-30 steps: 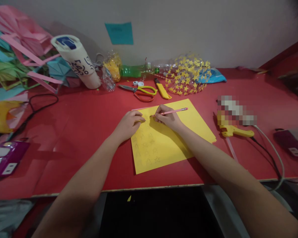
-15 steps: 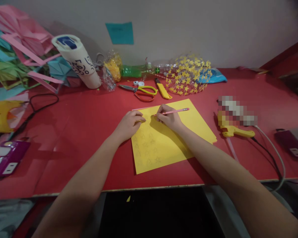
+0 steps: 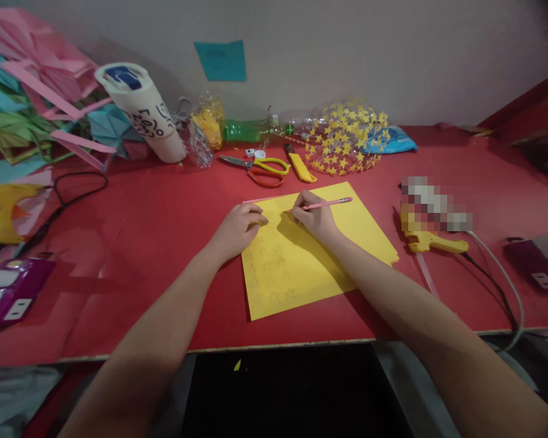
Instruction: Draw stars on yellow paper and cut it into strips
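A pink pencil [image 3: 326, 204] with an eraser end slants across my right hand [image 3: 314, 217], whose fingers are closed round it near the tip. That tip points down at the yellow paper [image 3: 319, 267], on its upper left part. Rows of faint star outlines are drawn down the paper's left side. My left hand [image 3: 243, 228] lies at the paper's left edge, its fingers stretched out over the sheet and holding nothing. Under the top sheet, other sheet edges show at the right corner and along the top.
Behind the paper lie scissors [image 3: 274, 167], a yellow box cutter [image 3: 301, 167], a green bottle [image 3: 246, 130] and a clear bottle piece covered in yellow stars [image 3: 342, 139]. A white tumbler [image 3: 153, 118] stands back left. Yellow glue guns [image 3: 422, 241] [image 3: 4, 210] with cords flank the red table [image 3: 146, 255].
My right hand and the pencil have shifted slightly to the right over the paper. My left hand stays in the same place.
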`<state>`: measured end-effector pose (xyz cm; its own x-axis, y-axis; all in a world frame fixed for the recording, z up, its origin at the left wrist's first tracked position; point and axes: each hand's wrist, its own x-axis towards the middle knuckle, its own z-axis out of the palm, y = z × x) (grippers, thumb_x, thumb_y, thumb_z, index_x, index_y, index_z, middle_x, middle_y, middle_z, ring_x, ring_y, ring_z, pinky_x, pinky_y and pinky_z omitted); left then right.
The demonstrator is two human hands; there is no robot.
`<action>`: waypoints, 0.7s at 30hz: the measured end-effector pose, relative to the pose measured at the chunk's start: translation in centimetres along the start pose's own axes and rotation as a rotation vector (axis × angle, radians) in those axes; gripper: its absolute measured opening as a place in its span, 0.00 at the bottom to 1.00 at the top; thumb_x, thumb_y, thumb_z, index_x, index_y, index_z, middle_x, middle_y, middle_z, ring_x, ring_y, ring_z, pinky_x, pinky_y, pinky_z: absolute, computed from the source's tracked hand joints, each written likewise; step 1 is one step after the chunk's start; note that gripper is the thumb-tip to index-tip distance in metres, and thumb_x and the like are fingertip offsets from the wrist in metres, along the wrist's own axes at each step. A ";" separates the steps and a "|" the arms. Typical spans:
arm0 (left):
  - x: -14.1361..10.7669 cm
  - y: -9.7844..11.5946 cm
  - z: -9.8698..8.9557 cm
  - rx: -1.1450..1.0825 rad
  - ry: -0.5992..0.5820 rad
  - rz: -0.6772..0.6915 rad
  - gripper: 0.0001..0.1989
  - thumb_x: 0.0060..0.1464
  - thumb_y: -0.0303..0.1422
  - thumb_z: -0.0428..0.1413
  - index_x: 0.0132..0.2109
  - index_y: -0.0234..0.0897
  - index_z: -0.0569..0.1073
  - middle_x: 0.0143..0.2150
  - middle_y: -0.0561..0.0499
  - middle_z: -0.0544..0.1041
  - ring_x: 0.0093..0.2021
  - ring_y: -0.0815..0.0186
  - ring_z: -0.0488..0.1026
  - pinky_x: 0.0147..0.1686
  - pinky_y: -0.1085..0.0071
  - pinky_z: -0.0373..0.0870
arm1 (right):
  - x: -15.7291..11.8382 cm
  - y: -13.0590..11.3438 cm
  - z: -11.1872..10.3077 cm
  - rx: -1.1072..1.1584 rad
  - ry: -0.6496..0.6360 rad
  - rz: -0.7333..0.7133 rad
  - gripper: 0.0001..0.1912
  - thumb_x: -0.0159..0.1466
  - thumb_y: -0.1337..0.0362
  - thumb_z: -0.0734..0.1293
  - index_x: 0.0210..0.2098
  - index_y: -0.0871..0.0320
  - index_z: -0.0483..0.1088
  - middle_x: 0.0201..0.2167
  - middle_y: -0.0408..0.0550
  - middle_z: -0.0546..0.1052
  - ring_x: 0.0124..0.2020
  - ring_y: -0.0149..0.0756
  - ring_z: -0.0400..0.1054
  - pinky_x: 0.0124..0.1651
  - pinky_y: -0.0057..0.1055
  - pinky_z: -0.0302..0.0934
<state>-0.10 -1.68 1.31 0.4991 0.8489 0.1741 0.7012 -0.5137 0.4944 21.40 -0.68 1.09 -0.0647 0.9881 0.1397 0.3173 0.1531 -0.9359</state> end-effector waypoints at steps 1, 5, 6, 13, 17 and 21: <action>0.0 0.0 0.0 -0.001 0.003 0.003 0.15 0.58 0.23 0.49 0.44 0.39 0.79 0.52 0.48 0.74 0.53 0.59 0.69 0.57 0.58 0.65 | 0.0 0.0 0.0 0.004 0.004 0.000 0.03 0.48 0.66 0.61 0.21 0.54 0.59 0.16 0.39 0.66 0.21 0.31 0.59 0.25 0.28 0.50; 0.0 -0.2 0.2 -0.003 0.014 0.007 0.15 0.58 0.24 0.49 0.44 0.39 0.79 0.51 0.47 0.74 0.53 0.60 0.69 0.57 0.59 0.65 | 0.0 0.0 0.0 0.009 0.012 -0.002 0.04 0.48 0.67 0.61 0.20 0.54 0.59 0.16 0.39 0.66 0.21 0.31 0.59 0.24 0.28 0.50; 0.0 -0.2 0.2 -0.004 0.018 0.007 0.15 0.58 0.24 0.49 0.43 0.39 0.79 0.51 0.48 0.75 0.53 0.60 0.69 0.57 0.59 0.65 | 0.0 0.0 0.0 0.007 0.011 -0.001 0.04 0.48 0.67 0.61 0.20 0.54 0.59 0.16 0.39 0.66 0.21 0.31 0.59 0.24 0.28 0.50; 0.0 -0.4 0.4 -0.004 0.026 0.011 0.15 0.58 0.24 0.50 0.43 0.39 0.79 0.51 0.48 0.75 0.52 0.60 0.69 0.57 0.59 0.66 | 0.0 0.0 -0.1 0.002 -0.017 0.007 0.04 0.48 0.67 0.61 0.21 0.54 0.60 0.17 0.40 0.66 0.21 0.31 0.59 0.24 0.28 0.50; 0.0 -0.4 0.4 0.002 0.023 0.016 0.15 0.58 0.23 0.49 0.43 0.38 0.79 0.51 0.47 0.75 0.52 0.60 0.69 0.57 0.59 0.65 | -0.1 -0.1 -0.1 0.005 -0.049 -0.008 0.04 0.49 0.67 0.62 0.21 0.54 0.60 0.18 0.40 0.67 0.21 0.31 0.59 0.24 0.28 0.50; 0.0 -0.3 0.3 0.009 0.014 0.004 0.16 0.58 0.23 0.49 0.43 0.40 0.79 0.51 0.49 0.75 0.52 0.60 0.69 0.58 0.58 0.65 | -0.2 -0.3 -0.1 0.001 -0.088 -0.014 0.04 0.49 0.66 0.62 0.22 0.54 0.60 0.17 0.40 0.67 0.21 0.31 0.58 0.24 0.28 0.50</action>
<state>-0.15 -1.55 0.95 0.4948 0.8485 0.1876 0.7037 -0.5179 0.4863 21.40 -0.89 1.37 -0.1516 0.9807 0.1237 0.3153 0.1665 -0.9342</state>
